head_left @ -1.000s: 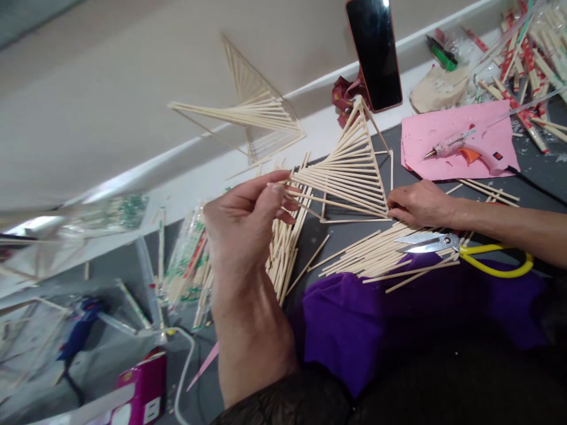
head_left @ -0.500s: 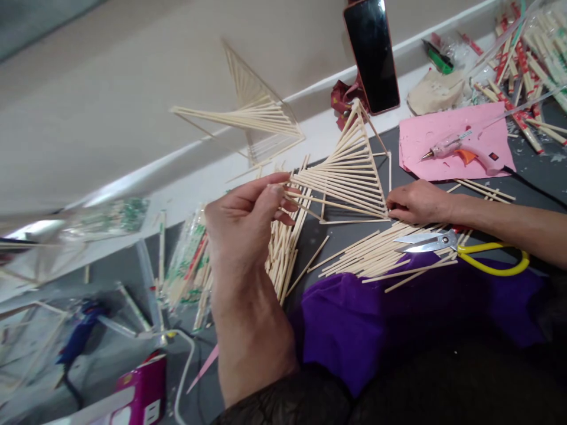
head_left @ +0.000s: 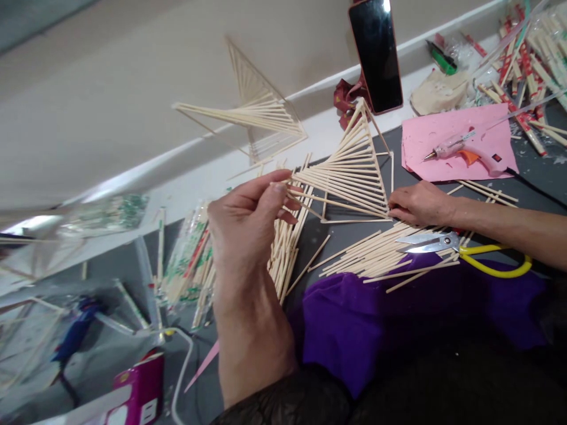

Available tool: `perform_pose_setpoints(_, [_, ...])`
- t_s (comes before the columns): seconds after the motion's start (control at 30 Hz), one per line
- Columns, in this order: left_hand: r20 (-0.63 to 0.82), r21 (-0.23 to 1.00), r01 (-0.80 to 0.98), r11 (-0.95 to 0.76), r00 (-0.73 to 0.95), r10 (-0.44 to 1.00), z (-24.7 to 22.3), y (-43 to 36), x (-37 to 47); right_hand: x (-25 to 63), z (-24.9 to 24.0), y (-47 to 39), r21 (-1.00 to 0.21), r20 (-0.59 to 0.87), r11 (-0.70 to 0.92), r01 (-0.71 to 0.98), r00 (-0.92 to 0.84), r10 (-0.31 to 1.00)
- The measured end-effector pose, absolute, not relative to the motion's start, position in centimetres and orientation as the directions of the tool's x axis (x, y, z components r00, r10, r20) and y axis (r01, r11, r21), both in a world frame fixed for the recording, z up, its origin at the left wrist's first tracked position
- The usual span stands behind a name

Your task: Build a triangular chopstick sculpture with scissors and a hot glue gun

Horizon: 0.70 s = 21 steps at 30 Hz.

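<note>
Left hand [head_left: 252, 206]: thumb and forefinger pinched on the near-left end of the twisted stick frame [head_left: 349, 174], where its slats bunch together. Other left fingers loosely bent behind that end. Right hand [head_left: 420, 203]: fingers curled, tips at the frame's lower right corner. Can't tell if they grip it or just press; contact hidden.

Frame spans the gap between both sets of fingers. Slats fan out from the left fingertips to the frame's right edge, which rises from the right fingertips to a peak. Lowest slat [head_left: 341, 203] runs from left fingers to right, splayed apart from the rest at the left end.

Loose trimmed sticks [head_left: 367, 251] lie just below the right fingers, partly under the scissors [head_left: 452, 241], yellow handles pointing away from both sets of fingers. Second stick pile [head_left: 286, 254] sits below and just right of the left fingers. Purple cloth [head_left: 345, 313] below the loose sticks, on the body side.

Pink hot-glue gun [head_left: 481, 156] is beyond the right fingers and to their right, on a pink sheet [head_left: 465, 124]. Smartphone [head_left: 376, 56] stands upright beyond the right fingers, dark screen facing back. Another stick frame [head_left: 234, 115] is beyond the left fingers, near the wall. Wrapped chopsticks [head_left: 188, 260] left of the left fingers; blue glue gun [head_left: 77, 333] farther left, well apart.
</note>
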<state>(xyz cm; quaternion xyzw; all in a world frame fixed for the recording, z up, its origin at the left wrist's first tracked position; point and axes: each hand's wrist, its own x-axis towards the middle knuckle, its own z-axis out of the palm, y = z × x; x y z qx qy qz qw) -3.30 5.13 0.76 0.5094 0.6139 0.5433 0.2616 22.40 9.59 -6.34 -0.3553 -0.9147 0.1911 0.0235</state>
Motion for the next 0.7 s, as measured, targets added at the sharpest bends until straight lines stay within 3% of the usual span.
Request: perform_pose_setpoints(0.7, [0.231, 0.941, 0.319, -0.11, -0.369, 0.901, 0.63, 5.29, -3.22, 21.77, -6.01, 9.36, -0.43, -0.106, 0.521, 0.738, -0.614, 0.782])
